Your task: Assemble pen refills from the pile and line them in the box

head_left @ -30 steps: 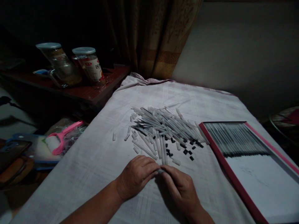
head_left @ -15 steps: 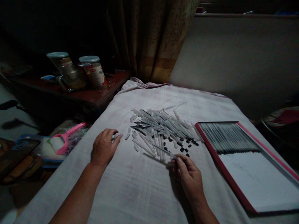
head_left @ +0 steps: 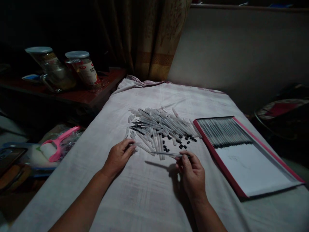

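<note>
My right hand (head_left: 193, 174) pinches a slim clear pen (head_left: 166, 154) near one end, its tip pointing left over the cloth. My left hand (head_left: 120, 155) is closed, thumb against fingertips, on a small translucent pen cap (head_left: 135, 145) that is mostly hidden. Just beyond both hands lies a loose pile of clear pen barrels and dark-tipped refills (head_left: 159, 120). Small black plugs (head_left: 178, 141) are scattered at the pile's near right side. To the right, a red-edged shallow box (head_left: 218, 167) holds a row of assembled pens (head_left: 223, 132) on white paper.
A pale checked cloth (head_left: 135, 193) covers the work surface. On the left, a dark red table (head_left: 96, 96) carries lidded jars (head_left: 83, 69) and a glass mug (head_left: 60, 79). A pink-handled tool (head_left: 58, 145) lies among bags below. A curtain (head_left: 156, 48) hangs behind.
My left hand has moved right, towards the pen's tip. The pen in my right hand has turned more level. The whole view has shifted somewhat.
</note>
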The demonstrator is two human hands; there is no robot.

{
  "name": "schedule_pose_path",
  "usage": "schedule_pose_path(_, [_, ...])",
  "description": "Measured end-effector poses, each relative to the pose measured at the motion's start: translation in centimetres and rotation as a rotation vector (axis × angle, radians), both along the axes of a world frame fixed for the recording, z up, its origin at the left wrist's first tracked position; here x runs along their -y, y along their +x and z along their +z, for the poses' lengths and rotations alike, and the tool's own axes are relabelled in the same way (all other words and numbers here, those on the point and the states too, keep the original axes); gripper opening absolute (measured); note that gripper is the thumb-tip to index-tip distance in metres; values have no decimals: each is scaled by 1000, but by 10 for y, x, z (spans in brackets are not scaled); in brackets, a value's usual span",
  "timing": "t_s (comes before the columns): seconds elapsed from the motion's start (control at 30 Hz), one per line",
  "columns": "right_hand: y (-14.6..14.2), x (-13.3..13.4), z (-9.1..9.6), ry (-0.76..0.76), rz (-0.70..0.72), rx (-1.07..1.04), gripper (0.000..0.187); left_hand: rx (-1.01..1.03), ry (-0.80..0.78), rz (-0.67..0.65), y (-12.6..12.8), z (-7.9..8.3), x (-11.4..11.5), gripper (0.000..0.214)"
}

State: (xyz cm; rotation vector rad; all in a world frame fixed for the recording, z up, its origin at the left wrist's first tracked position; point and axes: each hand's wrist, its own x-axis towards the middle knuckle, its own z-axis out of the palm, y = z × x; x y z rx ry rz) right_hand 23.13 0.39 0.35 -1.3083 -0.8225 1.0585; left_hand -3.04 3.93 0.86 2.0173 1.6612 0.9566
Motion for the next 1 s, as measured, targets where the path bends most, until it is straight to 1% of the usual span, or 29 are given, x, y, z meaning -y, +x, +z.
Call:
schedule_pose_path(0.1, [-1, 3, 3, 18, 9, 16, 37, 111, -5, -86, 16, -4, 6, 23])
schedule_pose_path(0.27, [-3, 3, 6, 6, 15, 8, 35, 123, 3, -158, 23, -4, 9, 18])
schedule_pose_path(0.43, [-6, 2, 5, 6, 26, 27, 35, 99, 9, -185, 26, 1, 11, 17])
schedule_pose_path(0.53, [-7, 2, 4, 4, 24, 2, 34, 79, 12, -207, 27, 3, 12, 16])
schedule_pose_path(0.8, [-3, 2, 2, -15, 5, -34, 29, 49, 27, -218, 28, 1, 11, 15])
schedule_pose_path(0.9, [-6, 2, 2, -22, 43, 2, 27, 26, 43, -231, 29, 0, 12, 16])
schedule_pose_path(1.0, [-5, 0, 4, -63, 129, 79, 26, 9, 45, -250, 30, 0, 12, 18])
